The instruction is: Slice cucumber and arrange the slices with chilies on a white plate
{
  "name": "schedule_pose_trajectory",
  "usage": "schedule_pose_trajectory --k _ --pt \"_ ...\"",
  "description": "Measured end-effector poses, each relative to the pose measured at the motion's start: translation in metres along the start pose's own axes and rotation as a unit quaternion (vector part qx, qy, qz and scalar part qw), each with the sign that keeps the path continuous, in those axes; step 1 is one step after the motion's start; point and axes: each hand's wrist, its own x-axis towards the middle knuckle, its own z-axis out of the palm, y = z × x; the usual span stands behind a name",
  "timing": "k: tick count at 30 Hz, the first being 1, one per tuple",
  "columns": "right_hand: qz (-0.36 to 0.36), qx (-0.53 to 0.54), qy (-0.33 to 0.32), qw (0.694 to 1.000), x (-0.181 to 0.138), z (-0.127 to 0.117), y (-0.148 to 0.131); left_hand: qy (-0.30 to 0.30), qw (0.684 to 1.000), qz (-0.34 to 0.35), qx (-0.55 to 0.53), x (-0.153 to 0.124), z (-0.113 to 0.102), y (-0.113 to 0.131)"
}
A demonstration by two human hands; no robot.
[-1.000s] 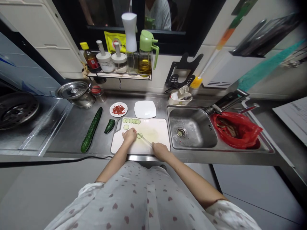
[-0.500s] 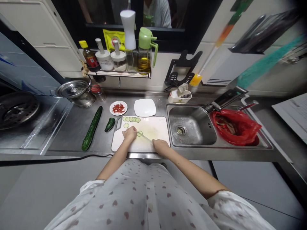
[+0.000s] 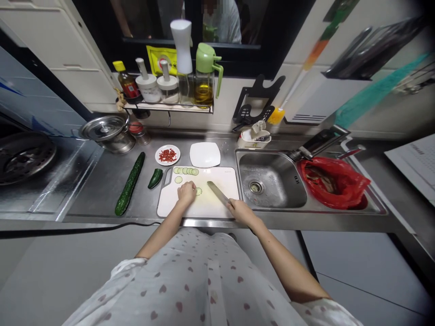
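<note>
On the white cutting board (image 3: 217, 210), my left hand (image 3: 186, 193) is closed, its curled fingertips against a thin cucumber slice (image 3: 199, 192) that shows at their right side. The fingers partly cover this slice. My right hand (image 3: 240, 211) grips a kitchen knife (image 3: 217, 192) by its handle, and the blade points up and left over the board, apart from the slice. Along the board's far left edge lies a row of overlapping cucumber slices (image 3: 185, 171), with a single slice (image 3: 178, 179) just below it.
Left of the board lie a short cucumber piece (image 3: 155, 178) and a whole cucumber (image 3: 130, 183). Behind it are a plate of chopped red pieces (image 3: 167, 155) and a white plate (image 3: 205, 154). The sink (image 3: 272, 181) and a red bag (image 3: 333, 192) are on the right.
The knife has moved away from the slice towards the right with my right hand. My left hand has shifted slightly right and down, still by the slice.
</note>
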Motion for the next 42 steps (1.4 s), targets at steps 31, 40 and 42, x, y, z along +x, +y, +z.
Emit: schedule_pose_trajectory --k 31,40,42 --pt "0.014 0.014 0.004 1.000 0.006 0.006 0.006 0.195 0.966 -0.157 -0.067 0.012 -0.019 -0.039" --pt "0.021 0.016 0.007 1.000 0.004 0.008 0.007 0.151 0.987 -0.041 -0.041 0.024 -0.012 -0.005" --pt "0.024 0.016 0.008 1.000 0.004 0.009 0.004 0.149 0.988 -0.018 -0.026 0.031 -0.012 0.003"
